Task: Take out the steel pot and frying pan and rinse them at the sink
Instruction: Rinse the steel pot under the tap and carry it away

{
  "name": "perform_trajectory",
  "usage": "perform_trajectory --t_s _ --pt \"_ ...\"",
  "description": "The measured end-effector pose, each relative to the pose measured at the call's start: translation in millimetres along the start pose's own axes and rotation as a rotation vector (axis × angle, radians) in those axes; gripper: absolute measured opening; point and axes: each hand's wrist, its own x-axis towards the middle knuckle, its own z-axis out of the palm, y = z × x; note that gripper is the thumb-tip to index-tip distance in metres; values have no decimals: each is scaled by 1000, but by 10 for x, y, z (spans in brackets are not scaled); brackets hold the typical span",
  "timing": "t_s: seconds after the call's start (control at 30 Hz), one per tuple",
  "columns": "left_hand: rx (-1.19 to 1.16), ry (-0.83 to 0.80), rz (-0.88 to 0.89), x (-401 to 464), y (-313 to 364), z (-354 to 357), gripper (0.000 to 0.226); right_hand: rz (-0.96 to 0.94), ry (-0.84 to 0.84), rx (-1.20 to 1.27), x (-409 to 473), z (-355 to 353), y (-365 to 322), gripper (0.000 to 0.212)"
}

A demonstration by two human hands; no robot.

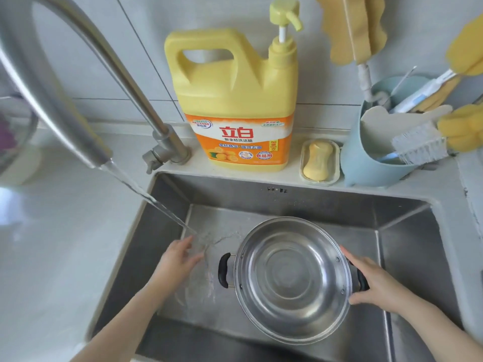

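The steel pot [292, 280] with two black handles sits inside the steel sink [326, 202], right of centre, empty and upright. My right hand [376, 283] is closed around its right black handle. My left hand [180, 259] is open with fingers apart, held under the water stream [146, 194] that falls from the faucet [86, 118] onto the sink floor, left of the pot. The pot's left handle [224, 270] is free. No frying pan is in view.
A large yellow dish-soap jug [235, 100] with a pump stands on the ledge behind the sink. Beside it lie a soap bar in a dish [320, 160] and a blue holder [366, 152] with brushes and sponges. White counter lies at left.
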Motion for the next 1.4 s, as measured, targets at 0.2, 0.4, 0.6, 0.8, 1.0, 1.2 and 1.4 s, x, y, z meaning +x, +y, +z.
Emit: perform_trajectory --t_s 0.2,0.4,0.6,0.8,1.0,1.2,1.4 --pt "-517 498 99 32 682 -902 25 1 -12 -18 -30 -5 -68 122" --pt "-798 521 45 374 1034 -1015 29 26 -30 -35 -25 2 -80 123" --pt "-731 549 96 386 1217 -880 21 20 -21 -27 -14 5 -75 122" --pt "-362 188 174 144 657 -174 88 -1 -11 -20 -44 17 -79 120" --pt "325 -427 160 -31 273 601 135 -1 15 -9 -51 62 -29 118" --pt "351 -530 232 105 245 645 144 -6 12 5 -95 174 -62 133" --pt "357 -468 290 108 182 718 145 -16 44 21 -127 282 -68 135"
